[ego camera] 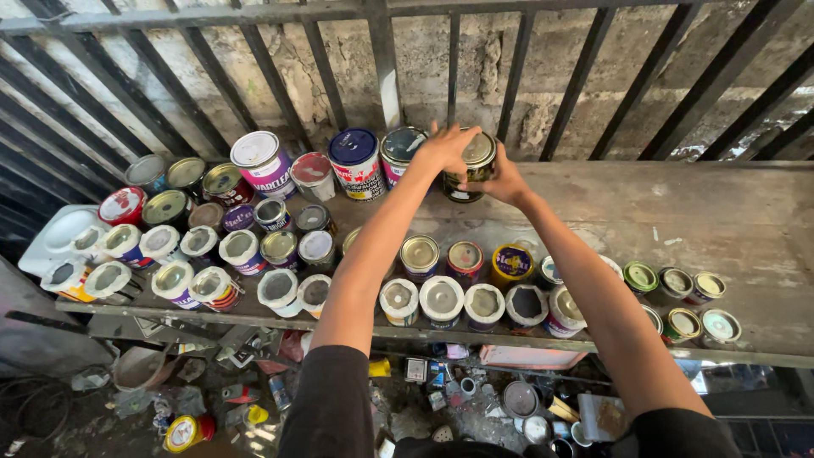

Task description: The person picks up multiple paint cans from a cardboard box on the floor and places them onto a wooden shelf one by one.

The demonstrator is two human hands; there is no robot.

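Both my arms reach forward over a wooden shelf (721,212). My left hand (443,148) and my right hand (505,176) together grip a dark paint can (471,166) with a metal lid at the back of the shelf, next to the railing. The left hand covers its left side and top, the right hand its right side. Just left of it stand a can with a grey lid (398,151) and a can with a dark blue lid (356,161).
Several small paint cans crowd the left and front of the shelf, such as a yellow one (512,263) and a white-lidded one (261,158). Black metal railing bars (381,59) and a rough stone wall stand behind. Clutter and cans lie on the ground below (441,390).
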